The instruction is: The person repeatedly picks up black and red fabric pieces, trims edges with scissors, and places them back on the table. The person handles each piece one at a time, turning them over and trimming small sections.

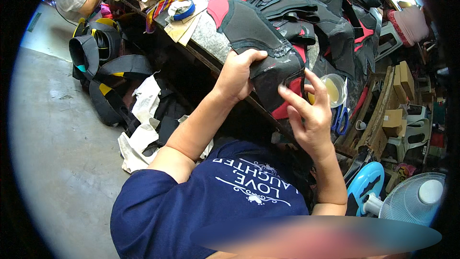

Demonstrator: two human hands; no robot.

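Head view: left hand [235, 76] grasps the black-red piece [275, 71] over the table's [211, 38] near edge. Right hand [311, 110], fingers loosely spread, meets its right side. Piled pieces [330, 29] crowd the table; bare surface shows left. Scissors [340, 121] lie beside the right hand. Open floor [62, 129] extends left; fan [412, 199], lower right.

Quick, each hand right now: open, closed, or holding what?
Left hand: closed on the black piece, thumb on top.
Right hand: open, at the same piece, with no clear grip on it.
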